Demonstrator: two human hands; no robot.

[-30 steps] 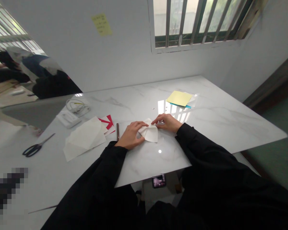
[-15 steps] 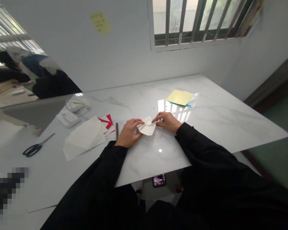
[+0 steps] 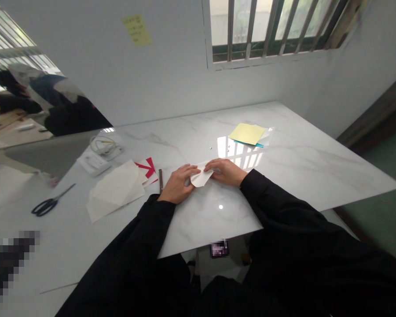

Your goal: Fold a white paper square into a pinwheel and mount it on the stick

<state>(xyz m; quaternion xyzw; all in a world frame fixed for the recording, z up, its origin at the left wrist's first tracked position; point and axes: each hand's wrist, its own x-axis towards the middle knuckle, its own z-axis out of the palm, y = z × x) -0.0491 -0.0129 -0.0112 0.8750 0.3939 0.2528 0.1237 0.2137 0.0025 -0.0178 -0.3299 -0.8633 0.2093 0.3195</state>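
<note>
Paper piece [image 3: 202, 178] between hands [image 3: 177, 182] [image 3: 229, 172], sheets [image 3: 115, 189] left; scissors [image 3: 55, 200] farther left

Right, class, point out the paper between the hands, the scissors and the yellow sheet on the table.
Paper [image 3: 201, 178], head view: its near part.
Scissors [image 3: 54, 200], head view: where handles meet blades.
Yellow sheet [image 3: 247, 134], head view: middle of its top face.

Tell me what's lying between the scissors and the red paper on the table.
White paper lies between the scissors and the red paper, as the head view shows.

Long, plain black sleeves [image 3: 290, 211]
</note>
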